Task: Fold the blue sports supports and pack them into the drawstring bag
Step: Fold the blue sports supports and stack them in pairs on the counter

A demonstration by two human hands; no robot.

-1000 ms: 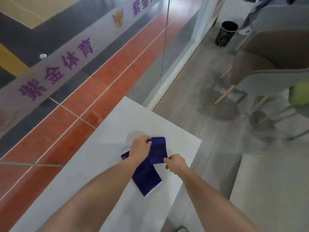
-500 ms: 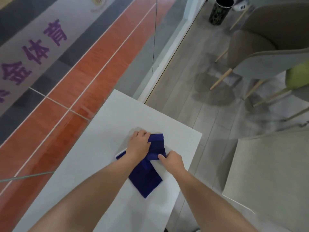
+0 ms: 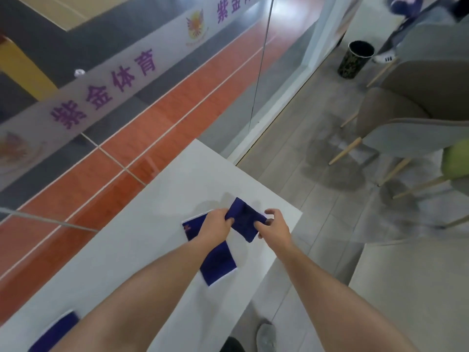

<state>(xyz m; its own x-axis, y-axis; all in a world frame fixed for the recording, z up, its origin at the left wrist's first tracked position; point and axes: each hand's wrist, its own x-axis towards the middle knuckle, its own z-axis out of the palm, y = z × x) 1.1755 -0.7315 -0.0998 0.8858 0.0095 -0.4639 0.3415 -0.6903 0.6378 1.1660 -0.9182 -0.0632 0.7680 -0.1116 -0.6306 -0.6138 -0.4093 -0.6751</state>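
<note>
Pinching from opposite sides, the left grip [image 3: 215,224] and the right grip [image 3: 275,226] both hold one small blue support [image 3: 245,219]. Their fingers are curled onto its edges, and it spans the gap between them above the far part of the table [image 3: 127,262].

Nearest the camera, at the table's lower left corner, part of another blue support [image 3: 54,332] lies cut off by the frame edge. A grey shoe [image 3: 265,335] shows on the floor just right of the table.

Farther in, a long blue support [image 3: 219,262] with a white edge lies flat on the table. It runs under the left wrist to a red mark at its far end. The small blue support sits just beyond it; whether the two touch I cannot tell.

Past the table stands a glass wall [image 3: 261,72] with a band of purple lettering. On the grey floor to the right are chairs [image 3: 416,138] with wooden legs and, farther back, a dark bin [image 3: 355,59].
</note>
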